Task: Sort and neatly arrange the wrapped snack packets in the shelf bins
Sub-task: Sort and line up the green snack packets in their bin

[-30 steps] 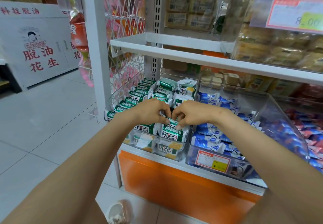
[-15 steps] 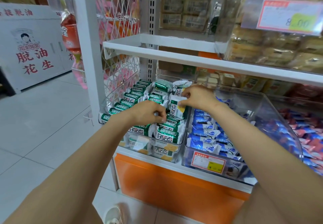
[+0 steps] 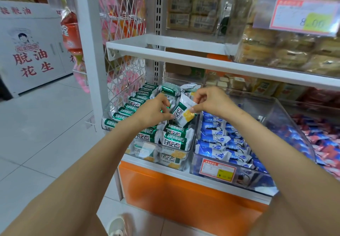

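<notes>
A clear bin (image 3: 185, 151) on the lower shelf holds several green-and-white snack packets (image 3: 174, 140) in rows. Above its middle, a white packet with a yellow picture (image 3: 184, 114) is held tilted. My right hand (image 3: 211, 101) pinches its upper right edge between thumb and fingers. My left hand (image 3: 154, 112) has its fingers curled at the packet's left edge, and its fingertips touch or pinch it. A neat row of green packets (image 3: 132, 107) runs along the bin's left wall.
To the right is a clear bin (image 3: 294, 121) of blue packets (image 3: 222, 143) with a price label (image 3: 217, 169). Red and pink packets (image 3: 323, 140) lie further right. A white shelf board (image 3: 184, 55) hangs overhead with cake packs above. White upright post (image 3: 90, 51) and wire mesh stand at left.
Both hands left the front green packets. The right hand reached to the bin's back, took a white-and-yellow packet, and now holds it raised over the middle, with the left hand joining it.
</notes>
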{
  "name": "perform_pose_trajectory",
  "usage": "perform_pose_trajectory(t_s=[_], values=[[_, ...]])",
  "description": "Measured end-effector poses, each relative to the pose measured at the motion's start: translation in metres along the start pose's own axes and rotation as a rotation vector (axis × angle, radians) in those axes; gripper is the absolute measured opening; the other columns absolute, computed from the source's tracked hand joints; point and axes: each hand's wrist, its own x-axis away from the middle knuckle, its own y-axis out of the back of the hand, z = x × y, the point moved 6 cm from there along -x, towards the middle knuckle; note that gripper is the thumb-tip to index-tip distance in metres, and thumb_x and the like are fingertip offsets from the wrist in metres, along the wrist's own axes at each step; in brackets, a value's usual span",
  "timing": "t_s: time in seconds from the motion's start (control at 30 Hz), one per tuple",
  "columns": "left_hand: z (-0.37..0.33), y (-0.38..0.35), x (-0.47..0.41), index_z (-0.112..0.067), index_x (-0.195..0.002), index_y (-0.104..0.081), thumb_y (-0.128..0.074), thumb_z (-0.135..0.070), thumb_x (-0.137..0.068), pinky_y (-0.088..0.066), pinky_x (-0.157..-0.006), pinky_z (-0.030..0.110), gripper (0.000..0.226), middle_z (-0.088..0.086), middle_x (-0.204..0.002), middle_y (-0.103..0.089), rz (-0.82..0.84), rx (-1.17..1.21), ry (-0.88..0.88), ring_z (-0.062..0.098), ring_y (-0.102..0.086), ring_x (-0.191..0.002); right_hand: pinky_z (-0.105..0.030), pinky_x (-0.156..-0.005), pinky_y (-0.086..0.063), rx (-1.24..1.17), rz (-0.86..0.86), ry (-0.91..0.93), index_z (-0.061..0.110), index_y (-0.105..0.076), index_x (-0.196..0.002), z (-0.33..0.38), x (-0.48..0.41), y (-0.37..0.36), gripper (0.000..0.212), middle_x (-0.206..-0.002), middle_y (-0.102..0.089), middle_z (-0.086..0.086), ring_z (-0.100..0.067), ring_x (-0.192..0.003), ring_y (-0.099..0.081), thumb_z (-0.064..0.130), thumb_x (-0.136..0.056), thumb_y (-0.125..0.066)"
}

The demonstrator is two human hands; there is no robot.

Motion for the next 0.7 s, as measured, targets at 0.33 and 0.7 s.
perform_pose_trajectory(t_s=[0.33, 0.7], values=[[-0.01, -0.005, -0.008, -0.018, -0.104, -0.051, -0.07, -0.017, -0.082, -0.04, -0.055, 0.009, 0.029, -0.001, -0.104, -0.05, 0.044, 0.155, -0.058, 0.007, -0.045, -0.065, -0.021, -0.066, -0.046, -0.187, 0.075, 0.047, 0.017, -0.06, -0.064, -0.004, 0.011, -0.003, 0.023, -0.06, -0.065, 0.008, 0.001, -0.056, -0.06, 0.008, -0.07, -0.08], [-0.023, -0.007, -0.016, -0.025, -0.108, -0.062, -0.075, -0.038, -0.074, -0.028, -0.084, 0.028, 0.038, -0.009, -0.104, -0.061, -0.008, -0.47, -0.226, 0.012, -0.043, -0.1, -0.018, -0.075, -0.047, -0.181, -0.03, 0.082, 0.021, -0.068, -0.093, -0.012, 0.014, 0.006, 0.007, -0.094, -0.069, 0.007, -0.007, -0.085, -0.063, 0.021, -0.085, -0.067]])
